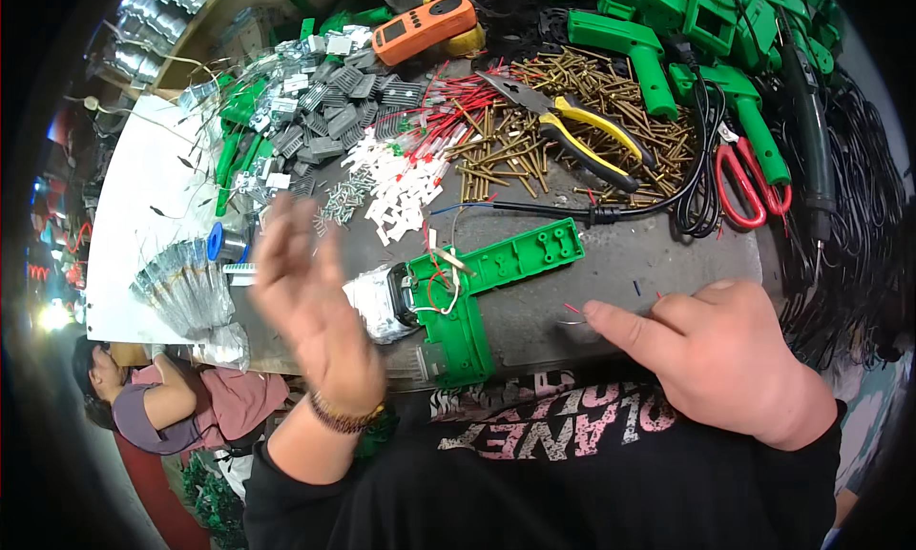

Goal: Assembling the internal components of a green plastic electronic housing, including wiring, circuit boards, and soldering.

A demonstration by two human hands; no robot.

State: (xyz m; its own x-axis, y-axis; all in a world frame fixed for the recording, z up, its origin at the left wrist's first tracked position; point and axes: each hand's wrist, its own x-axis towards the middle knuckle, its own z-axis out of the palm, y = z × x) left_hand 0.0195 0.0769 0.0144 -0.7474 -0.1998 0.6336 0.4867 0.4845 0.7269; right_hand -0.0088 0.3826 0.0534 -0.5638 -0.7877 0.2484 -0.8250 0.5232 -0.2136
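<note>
My left hand [320, 311], smeared by motion, is raised over the bench's left part. Its fingers look apart and nothing shows in them. My right hand [716, 345] points leftward with the index finger stretched out and the others curled. Its fingertip is beside a short red wire piece [572, 309]; whether it touches it, I cannot tell. Between my hands lies an open green pistol-shaped plastic housing half [465, 335], with red and white wires inside. A silver-wrapped block [381, 302] sits at its left end, partly behind my left hand. A black cord [553, 209] runs just behind the housing.
Yellow-handled pliers [596, 135] rest on a heap of brass-coloured pins [496, 159]. Beside these are white connectors [391, 183], small screws [345, 199] and grey finned parts [334, 116]. An orange meter [425, 30], red-handled scissors [742, 187] and green housings [639, 63] stand farther back. Another person [181, 397] sits at left.
</note>
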